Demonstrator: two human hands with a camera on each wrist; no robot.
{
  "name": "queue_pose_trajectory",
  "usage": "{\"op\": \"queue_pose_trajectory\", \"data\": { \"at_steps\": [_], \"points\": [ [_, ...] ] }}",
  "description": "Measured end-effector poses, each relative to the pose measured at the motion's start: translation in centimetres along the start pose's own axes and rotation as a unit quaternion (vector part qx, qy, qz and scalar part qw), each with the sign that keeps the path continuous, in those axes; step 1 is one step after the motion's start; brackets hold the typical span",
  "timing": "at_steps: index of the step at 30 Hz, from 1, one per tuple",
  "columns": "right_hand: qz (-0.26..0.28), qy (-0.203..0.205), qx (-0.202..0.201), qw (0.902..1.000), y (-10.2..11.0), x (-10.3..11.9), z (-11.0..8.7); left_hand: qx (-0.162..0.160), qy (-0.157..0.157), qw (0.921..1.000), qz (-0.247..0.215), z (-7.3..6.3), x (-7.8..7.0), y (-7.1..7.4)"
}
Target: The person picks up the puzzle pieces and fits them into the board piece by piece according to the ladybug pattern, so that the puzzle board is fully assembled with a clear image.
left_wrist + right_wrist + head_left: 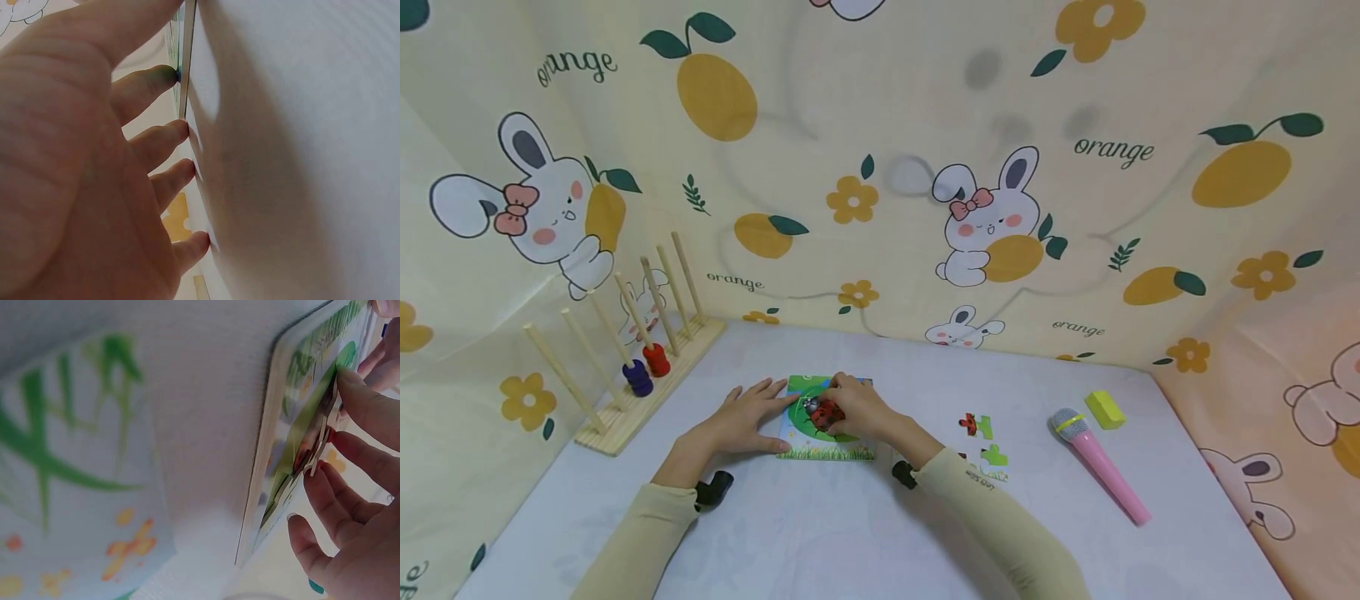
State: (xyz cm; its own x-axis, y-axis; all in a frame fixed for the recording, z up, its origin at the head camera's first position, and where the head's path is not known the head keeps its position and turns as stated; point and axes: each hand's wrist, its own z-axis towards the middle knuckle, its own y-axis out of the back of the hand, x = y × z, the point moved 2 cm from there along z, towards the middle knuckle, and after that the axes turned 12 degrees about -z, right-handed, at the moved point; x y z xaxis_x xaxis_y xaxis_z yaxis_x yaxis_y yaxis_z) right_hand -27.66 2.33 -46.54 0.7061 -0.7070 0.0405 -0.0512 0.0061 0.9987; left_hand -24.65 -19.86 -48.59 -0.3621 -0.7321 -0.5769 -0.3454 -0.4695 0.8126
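Note:
A square jigsaw puzzle board (820, 453) with grass along its near edge lies flat on the table. My left hand (733, 425) rests at its left side, fingers spread; in the left wrist view its fingertips (164, 75) touch the board's edge and the table. Over the board's right half, my right hand (861, 408) pinches a ladybug puzzle piece (826, 416). The right wrist view has that piece (320, 452) slightly raised and tilted between thumb and fingers, above the board (275, 434). Its exact outline is partly hidden by the fingers.
Several loose puzzle pieces (995, 456) lie right of the board, some behind the right forearm. Farther right are a pink toy microphone (1108, 477) and a yellow block (1105, 410). A wooden peg rack (613, 433) with purple rings (637, 379) and red rings (657, 360) stands at the left.

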Motion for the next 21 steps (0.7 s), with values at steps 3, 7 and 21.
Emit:
{"op": "queue_pose_trajectory", "data": {
  "at_steps": [3, 7, 21],
  "points": [
    [0.003, 0.002, -0.001, 1.0000, 0.03, 0.02, -0.05, 0.001, 0.000, 1.0000, -0.001, 0.02, 0.00, -0.01],
    [0.005, 0.003, -0.001, 1.0000, -0.06, -0.03, -0.04, 0.001, -0.001, 1.0000, 0.000, 0.04, 0.03, -0.05],
    [0.001, 0.002, 0.002, 1.0000, -0.34, -0.05, 0.02, 0.003, 0.005, 1.0000, -0.001, 0.17, 0.32, -0.28]
  ]
}}
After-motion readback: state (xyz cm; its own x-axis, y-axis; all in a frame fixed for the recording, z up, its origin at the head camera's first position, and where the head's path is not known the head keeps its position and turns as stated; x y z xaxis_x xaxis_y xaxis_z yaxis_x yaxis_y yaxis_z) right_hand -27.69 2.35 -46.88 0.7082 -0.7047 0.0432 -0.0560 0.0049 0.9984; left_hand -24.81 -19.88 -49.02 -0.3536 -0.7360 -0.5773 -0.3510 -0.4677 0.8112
